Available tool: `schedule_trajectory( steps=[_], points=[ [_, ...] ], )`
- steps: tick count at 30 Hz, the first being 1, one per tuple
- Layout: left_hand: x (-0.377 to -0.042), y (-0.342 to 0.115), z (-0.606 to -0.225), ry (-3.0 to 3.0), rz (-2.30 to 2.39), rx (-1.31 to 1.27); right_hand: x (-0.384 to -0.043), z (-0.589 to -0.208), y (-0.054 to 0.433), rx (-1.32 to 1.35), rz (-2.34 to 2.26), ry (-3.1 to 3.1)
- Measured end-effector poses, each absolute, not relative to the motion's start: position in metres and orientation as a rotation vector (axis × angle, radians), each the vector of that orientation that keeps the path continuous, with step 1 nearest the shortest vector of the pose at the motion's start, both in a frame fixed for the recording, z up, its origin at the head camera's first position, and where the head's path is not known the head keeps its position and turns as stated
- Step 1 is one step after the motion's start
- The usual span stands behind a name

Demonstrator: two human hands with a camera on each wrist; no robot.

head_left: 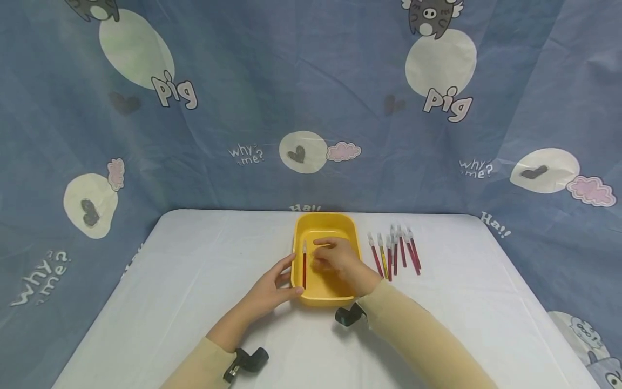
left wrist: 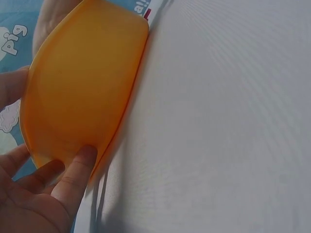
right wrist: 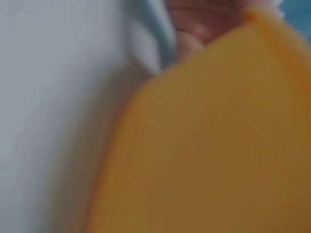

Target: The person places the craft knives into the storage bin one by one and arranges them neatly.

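Blue cloth (head_left: 291, 102) printed with cartoon pigs, hearts, clouds and short words hangs behind a white tabletop (head_left: 194, 270) and down along both of its sides.

Starting from the left, a beige left sleeve (head_left: 199, 367) comes in from the near edge, with a small black device (head_left: 254, 360) at the cuff. Beyond it the left hand (head_left: 269, 289) lies against a yellow tray (head_left: 325, 301) that sits near the middle of the tabletop's far half. Its fingers are spread, not clenched; they touch the left wall, with the thumb at the near left corner. The left wrist view shows fingertips against the outside of that wall.

Inside the tray, along the left wall, lies one red pencil (head_left: 304, 270), its pale cap pointing to the far end. Just right of it the right hand (head_left: 342, 256) reaches in over the tray, index finger extended and the other fingers loosely bent, with nothing visible in its hold. The right wrist view is blurred, showing mostly yellow wall.

To the right of the tray, beyond the right forearm, several more capped pencils (head_left: 403, 254) lie close together, caps away from the person, one yellow pencil (head_left: 384, 262) among the red.
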State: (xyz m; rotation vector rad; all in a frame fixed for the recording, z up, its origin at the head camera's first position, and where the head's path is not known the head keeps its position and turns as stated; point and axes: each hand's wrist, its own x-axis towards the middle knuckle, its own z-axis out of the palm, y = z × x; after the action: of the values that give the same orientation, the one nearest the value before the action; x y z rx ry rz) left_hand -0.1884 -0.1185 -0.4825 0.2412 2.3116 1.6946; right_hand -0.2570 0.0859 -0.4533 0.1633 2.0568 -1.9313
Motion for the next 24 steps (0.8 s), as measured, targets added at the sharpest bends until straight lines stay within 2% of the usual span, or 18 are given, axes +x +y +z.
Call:
schedule_trajectory(
  steps=[12,24],
  points=[
    [-0.187,-0.117,-0.482,2.343,1.649,0.202,-0.242,-0.406,0.121,0.023,-1.900,2.156],
    [-0.187,-0.117,-0.482,2.365,1.644,0.194,-0.225,-0.387,0.187,-0.047,-1.680,2.460]
  ],
)
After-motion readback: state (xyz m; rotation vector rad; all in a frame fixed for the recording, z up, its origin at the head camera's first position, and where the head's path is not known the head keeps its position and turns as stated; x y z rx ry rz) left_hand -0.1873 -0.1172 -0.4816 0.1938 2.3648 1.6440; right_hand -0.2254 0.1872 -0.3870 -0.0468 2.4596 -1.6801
